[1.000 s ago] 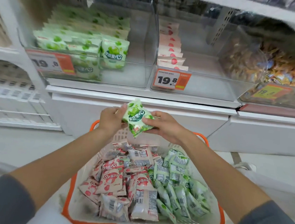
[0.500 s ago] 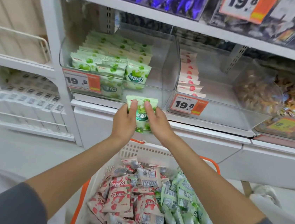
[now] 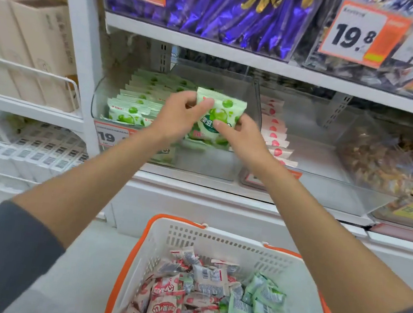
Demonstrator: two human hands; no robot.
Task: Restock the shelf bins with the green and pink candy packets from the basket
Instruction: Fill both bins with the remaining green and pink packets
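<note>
Placing step, green side. One green packet (image 3: 220, 114) held upright at the open front of the left bin (image 3: 224, 168), above its floor, not yet set down. Left hand (image 3: 179, 118) pinching the packet's upper left edge, thumb on its face; right hand (image 3: 244, 140) pinching the lower right edge. Both clamped on that one packet. Stocked green rows (image 3: 136, 103) standing in the bin's left part; the right part looks bare.

Next move, as a judgement: lower the packet into the gap just right of those rows, face forward and in line, then release with both hands and reach to the basket (image 3: 216, 237) for more. Plenty left there: pink packets (image 3: 165, 303) on its left side, loose green packets (image 3: 260, 304) on its right. Right bin (image 3: 322, 167) holding only one pink row (image 3: 274, 135), so probably a lot of restocking left.

Hard to see:
- exact slot, hidden behind the hands
- packet's bottom edge, behind the right fingers
- price tag (image 3: 108, 136), half covered by the left forearm
- basket's near end, cut off by the frame
- sweets at far right, blurred
</note>
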